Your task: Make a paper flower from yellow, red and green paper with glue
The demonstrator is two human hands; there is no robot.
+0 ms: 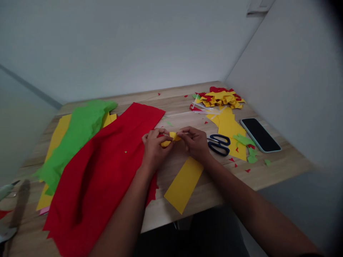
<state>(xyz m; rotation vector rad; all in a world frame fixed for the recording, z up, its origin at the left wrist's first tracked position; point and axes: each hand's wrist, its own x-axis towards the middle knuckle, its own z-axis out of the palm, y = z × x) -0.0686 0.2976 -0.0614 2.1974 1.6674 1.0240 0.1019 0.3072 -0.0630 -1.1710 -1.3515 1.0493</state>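
Observation:
A small piece of yellow paper, folded or curled, is held up between both hands above the table. My left hand pinches its left part, with the fingers curled round it. On the other side, my right hand grips the right end between thumb and forefinger. Below the hands lies a flat yellow paper strip. Scissors with dark blue handles rest just right of my right hand, their blades partly hidden by it. A large red sheet spreads under and left of my left forearm.
Crumpled green paper lies over yellow sheets at the left. Toward the back right is a pile of cut yellow and red pieces. A phone lies near the right edge, beside green scraps. Walls stand behind and right.

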